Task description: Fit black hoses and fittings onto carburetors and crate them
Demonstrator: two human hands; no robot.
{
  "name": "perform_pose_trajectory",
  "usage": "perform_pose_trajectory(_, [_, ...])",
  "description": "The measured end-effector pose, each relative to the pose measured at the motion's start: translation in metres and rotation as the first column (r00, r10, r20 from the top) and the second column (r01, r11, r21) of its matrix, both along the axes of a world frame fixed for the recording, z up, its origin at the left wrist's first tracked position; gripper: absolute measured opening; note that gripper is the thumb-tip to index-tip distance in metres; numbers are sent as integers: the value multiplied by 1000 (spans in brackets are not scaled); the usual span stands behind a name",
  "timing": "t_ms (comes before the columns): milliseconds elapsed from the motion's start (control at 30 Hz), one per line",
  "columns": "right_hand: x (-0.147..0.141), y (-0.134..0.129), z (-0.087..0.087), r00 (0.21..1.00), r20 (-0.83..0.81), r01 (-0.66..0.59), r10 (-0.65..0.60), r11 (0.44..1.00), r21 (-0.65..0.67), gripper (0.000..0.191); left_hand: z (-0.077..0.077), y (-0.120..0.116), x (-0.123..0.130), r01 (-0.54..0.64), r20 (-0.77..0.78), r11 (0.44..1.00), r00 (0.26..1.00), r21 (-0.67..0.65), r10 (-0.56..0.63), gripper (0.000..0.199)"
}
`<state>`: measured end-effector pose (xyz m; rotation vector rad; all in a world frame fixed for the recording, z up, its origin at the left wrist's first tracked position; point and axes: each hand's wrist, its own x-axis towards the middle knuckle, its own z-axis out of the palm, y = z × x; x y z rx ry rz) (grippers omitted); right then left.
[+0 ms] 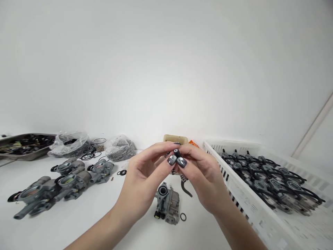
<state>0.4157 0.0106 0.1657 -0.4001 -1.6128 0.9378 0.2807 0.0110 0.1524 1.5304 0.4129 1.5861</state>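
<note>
My left hand (pixel 148 177) and my right hand (pixel 201 173) meet at chest height, thumbs and fingertips pinched together. Between them is a small black cylindrical piece (pixel 177 152) with a pale round end, gripped from both sides; the fingers cover most of it. Beneath the hands, a grey metal carburetor (pixel 167 205) stands on the white table, its round bore facing up. Close to its right side lies a black O-ring (pixel 183 217). A curved black tube (pixel 186 189) shows below my right hand; its upper end is hidden, so I cannot tell whether it is held.
Several carburetors (pixel 69 181) are grouped at left. Behind them are a metal tray (pixel 39 152) of dark parts, plastic bags (pixel 120 147) of small parts and loose black rings (pixel 122 172). A white basket (pixel 249 205) of carburetors with hoses borders the right. A beige bin (pixel 175 139) stands behind my hands.
</note>
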Motion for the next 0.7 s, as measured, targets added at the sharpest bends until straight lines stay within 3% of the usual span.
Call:
perform_pose_trajectory(200, [1,-2,0,988,79,126,-130,991,52,14,-2,-1,0,-42,-9,998,999,55,43,19])
perform_pose_trajectory(700, [-1,-1,-5,966,141,206,-216,975,84,16,1,-3,0,-101,-10,995,995,23,101,18])
